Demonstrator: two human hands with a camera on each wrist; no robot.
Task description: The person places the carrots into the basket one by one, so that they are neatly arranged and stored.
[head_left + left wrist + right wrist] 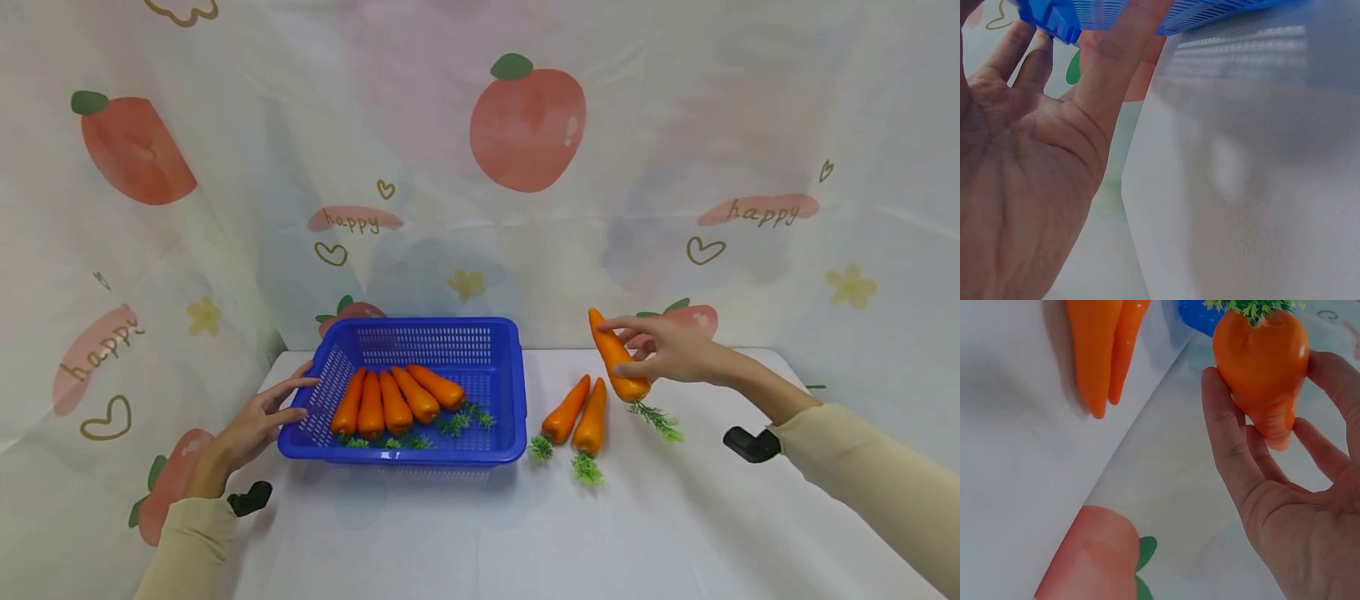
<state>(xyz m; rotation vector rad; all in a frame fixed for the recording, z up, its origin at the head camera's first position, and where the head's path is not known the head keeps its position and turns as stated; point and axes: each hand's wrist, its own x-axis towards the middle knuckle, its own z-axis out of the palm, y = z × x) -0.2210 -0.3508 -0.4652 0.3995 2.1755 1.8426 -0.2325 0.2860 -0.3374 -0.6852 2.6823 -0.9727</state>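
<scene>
In the head view, my right hand (663, 348) pinches an orange carrot (617, 358) between thumb and fingers, above the table. The carrot's leafy green end points down toward the right, its tip up; the right wrist view shows its thick end (1260, 356) close up. At the left side, my left hand (258, 421) holds the rim of a blue plastic basket (405, 454). Its thumb and fingers lie at that rim, partly out of sight in the left wrist view. Several carrots (393, 402) lie side by side inside the basket, green tops toward the near side.
Two more carrots (590, 421) with green tops lie on the white tabletop (420, 533), right of the basket. Behind and to the left hangs a patterned cloth (420, 108) with printed fruit and lettering. Dark wrist devices (752, 445) sit beside both sleeves.
</scene>
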